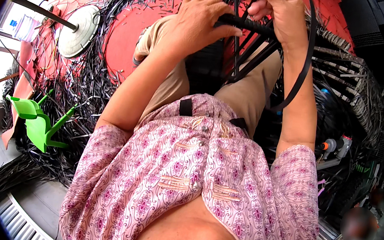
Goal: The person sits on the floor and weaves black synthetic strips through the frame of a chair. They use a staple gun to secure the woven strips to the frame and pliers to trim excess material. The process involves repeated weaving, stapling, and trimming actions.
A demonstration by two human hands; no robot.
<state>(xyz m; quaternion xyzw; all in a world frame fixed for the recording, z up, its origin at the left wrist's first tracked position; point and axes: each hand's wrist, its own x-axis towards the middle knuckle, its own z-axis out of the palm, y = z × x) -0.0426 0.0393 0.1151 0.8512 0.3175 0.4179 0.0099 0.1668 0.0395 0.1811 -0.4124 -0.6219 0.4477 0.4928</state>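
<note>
Between my knees stands a dark frame of thin bars, with a bar near the top wrapped in black strip. My left hand holds that bar at its left end, fingers bent over it and thumb stretched along its near side. To the right and slightly above, my right hand pinches a flat black strip near the top edge of the picture. The strip hangs in a long loop past my right wrist and forearm. The fingertips and the strip's end are partly hidden at the picture's edge.
Tangled black strips cover much of the red floor around me. A round white pedestal base with a pole stands at left, a bright green plastic chair nearer. Bundled strips lie at right, beside a grey-and-orange tool.
</note>
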